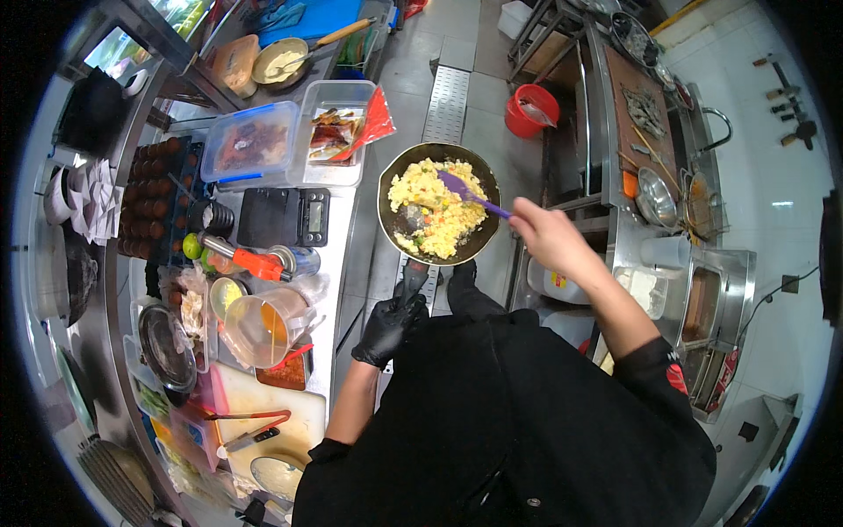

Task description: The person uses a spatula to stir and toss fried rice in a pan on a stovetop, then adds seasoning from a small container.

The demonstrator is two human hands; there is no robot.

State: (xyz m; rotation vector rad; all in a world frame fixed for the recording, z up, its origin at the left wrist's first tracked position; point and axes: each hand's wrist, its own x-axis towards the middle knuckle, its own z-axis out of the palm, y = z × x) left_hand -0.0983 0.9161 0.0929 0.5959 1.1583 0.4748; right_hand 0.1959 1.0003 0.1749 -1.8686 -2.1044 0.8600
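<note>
My left hand (393, 329), in a black glove, grips the dark handle of a frying pan (484, 240) and holds it in the air above the floor. Yellow fried rice with small orange and green bits (428, 188) fills much of the pan, with a bare dark patch near the lower left. My bare right hand (550, 237) is closed around the thin handle of a purple spatula (487, 204). The spatula's blade rests in the rice near the pan's upper middle.
Left counter: a black digital scale (273, 217), an orange-headed blowtorch (260, 263), a clear plastic jug (257, 329), a lidded container (253, 141), egg trays (155, 197) and a cutting board (303, 408) with tongs and a knife. Right counter: a steel bowl (655, 197). On the floor, a red bucket (520, 118).
</note>
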